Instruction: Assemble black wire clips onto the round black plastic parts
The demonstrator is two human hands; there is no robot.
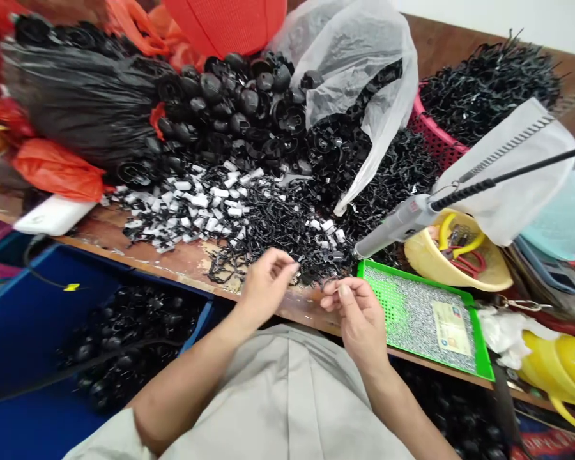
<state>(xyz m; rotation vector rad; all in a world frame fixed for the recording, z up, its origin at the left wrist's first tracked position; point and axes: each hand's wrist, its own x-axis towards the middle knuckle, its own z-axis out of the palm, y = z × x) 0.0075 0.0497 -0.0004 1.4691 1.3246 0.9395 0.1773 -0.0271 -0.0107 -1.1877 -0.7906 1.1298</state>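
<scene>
My left hand (263, 287) is closed in a pinch above the bench's front edge, beside a pile of thin black plastic strips (280, 220). Something tiny and pale shows at its fingertips, too small to name. To its right, my right hand (361, 316) also pinches with thumb and forefinger, and what lies between them cannot be made out. The right hand is next to a green tray (483, 364) full of small silvery pieces, with a card (453, 327) on top. White and black small parts (199, 199) lie heaped beyond my left hand.
A grey electric screwdriver (393, 223) hangs on a coiled cord, right of centre. Behind are black round shells (239, 96), a clear plastic bag (364, 45) and a pink basket (434, 131). A yellow bowl (479, 278) holds pliers. A blue bin (23, 364) stands lower left.
</scene>
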